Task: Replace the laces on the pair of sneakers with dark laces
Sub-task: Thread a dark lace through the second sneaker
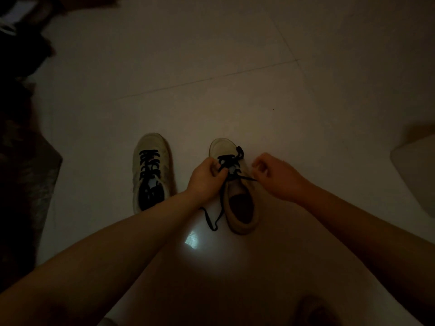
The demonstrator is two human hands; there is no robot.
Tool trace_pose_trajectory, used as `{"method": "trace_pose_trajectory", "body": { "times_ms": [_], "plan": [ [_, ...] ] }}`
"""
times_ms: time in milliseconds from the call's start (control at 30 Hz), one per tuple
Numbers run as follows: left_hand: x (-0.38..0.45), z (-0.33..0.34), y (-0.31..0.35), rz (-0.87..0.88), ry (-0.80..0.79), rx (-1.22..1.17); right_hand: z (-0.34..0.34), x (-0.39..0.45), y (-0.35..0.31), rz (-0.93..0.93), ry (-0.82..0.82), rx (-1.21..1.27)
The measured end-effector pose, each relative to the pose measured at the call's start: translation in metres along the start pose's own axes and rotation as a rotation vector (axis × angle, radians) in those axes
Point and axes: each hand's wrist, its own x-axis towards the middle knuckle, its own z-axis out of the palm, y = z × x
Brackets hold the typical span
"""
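Left hand grips the pale suede sneaker between the hands; right hand pinches its flat dark lace. Laced sneaker lies left.

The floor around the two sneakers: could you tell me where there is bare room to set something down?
Bare tile floor lies beyond both toes and right of the right hand. It is crowded between the laced sneaker and the half-laced sneaker, where the left hand and the dark lace sit.
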Motion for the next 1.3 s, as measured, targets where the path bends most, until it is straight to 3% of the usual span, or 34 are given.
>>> {"method": "trace_pose_trajectory", "body": {
  "times_ms": [67,133,267,333,367,433,500,567,600,667,700,733,867,967,1100,1200,1300],
  "plan": [
    [0.000,-0.001,0.000,0.028,0.008,0.024,0.008,-0.002,0.004,-0.106,-0.056,-0.401],
    [-0.001,-0.002,0.000,0.056,0.017,0.055,0.008,-0.003,0.003,-0.189,0.016,-0.427],
    [-0.002,-0.005,-0.002,0.096,0.022,0.074,-0.012,-0.004,0.004,-0.180,0.132,0.326],
    [-0.002,-0.006,-0.003,0.107,0.010,0.086,-0.025,-0.004,-0.002,-0.094,0.138,0.565],
    [-0.001,-0.006,-0.002,0.113,0.005,0.097,-0.031,-0.002,-0.002,-0.082,0.125,0.775],
    [-0.001,-0.007,-0.001,0.119,-0.004,0.114,-0.044,-0.002,-0.010,0.013,0.054,1.470],
    [-0.002,-0.007,-0.001,0.125,-0.008,0.122,-0.052,-0.001,-0.008,0.127,0.055,1.782],
    [-0.002,-0.007,-0.001,0.121,-0.011,0.138,-0.049,0.001,-0.007,0.259,0.032,1.641],
    [-0.002,-0.007,0.000,0.116,-0.014,0.146,-0.044,0.001,-0.005,0.268,0.034,1.331],
    [-0.001,-0.007,0.000,0.113,-0.015,0.148,-0.031,-0.002,0.006,0.156,0.061,0.405],
    [-0.001,-0.007,0.000,0.114,-0.015,0.148,-0.024,-0.003,0.013,0.083,0.046,0.064],
    [-0.001,-0.008,0.000,0.118,-0.015,0.149,-0.018,-0.006,0.017,0.037,-0.013,-0.131],
    [-0.001,-0.008,-0.001,0.137,-0.025,0.137,-0.018,-0.007,0.024,-0.045,-0.153,-0.424],
    [-0.001,-0.008,-0.002,0.157,-0.023,0.138,-0.042,-0.002,0.023,-0.021,-0.111,-0.273],
    [0.000,-0.006,0.000,0.169,-0.029,0.144,-0.049,0.000,0.018,-0.006,0.108,0.348],
    [0.001,-0.005,0.002,0.200,-0.029,0.173,-0.038,-0.001,0.000,-0.083,-0.059,0.855],
    [0.000,-0.005,-0.001,0.232,-0.006,0.188,-0.021,-0.007,-0.018,0.035,-0.312,1.174]
  ]
}}
